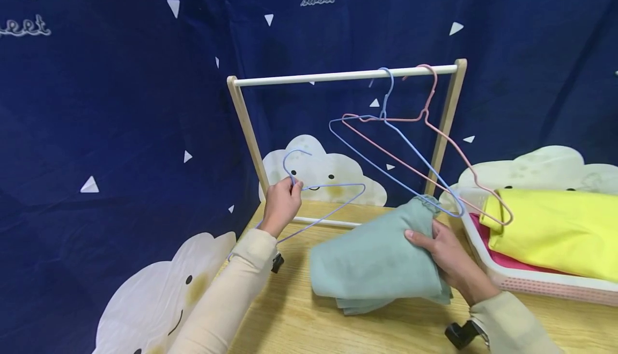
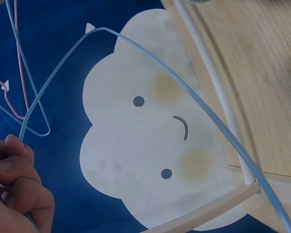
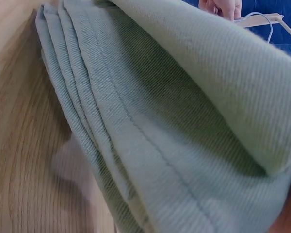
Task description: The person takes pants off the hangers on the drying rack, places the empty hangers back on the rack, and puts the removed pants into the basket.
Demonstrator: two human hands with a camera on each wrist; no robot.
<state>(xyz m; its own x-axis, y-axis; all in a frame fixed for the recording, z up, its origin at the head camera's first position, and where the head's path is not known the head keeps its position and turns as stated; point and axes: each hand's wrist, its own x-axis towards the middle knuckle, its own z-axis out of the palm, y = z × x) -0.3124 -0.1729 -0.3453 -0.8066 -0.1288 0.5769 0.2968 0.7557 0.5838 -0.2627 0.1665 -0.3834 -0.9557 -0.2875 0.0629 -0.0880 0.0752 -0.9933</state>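
Observation:
My left hand (image 1: 284,203) pinches a blue wire hanger (image 1: 333,212) at the neck just below its hook, in front of the rack's left post. In the left wrist view the fingers curl round the wire of the same hanger (image 2: 194,94). A folded pale green cloth (image 1: 372,260) is gripped by my right hand (image 1: 446,249), thumb on top, a little above the table. The right wrist view shows the cloth's stacked layers and stitched hem (image 3: 131,116) up close; most of the right hand is hidden there.
A rack with a white rail (image 1: 314,78) and wooden posts stands behind. Another blue hanger (image 1: 410,145) and a pink hanger (image 1: 454,142) hang at its right end. On the right, a white basket (image 1: 531,276) holds yellow cloth (image 1: 560,230) over dark pink cloth. A wooden table (image 1: 289,311) lies below.

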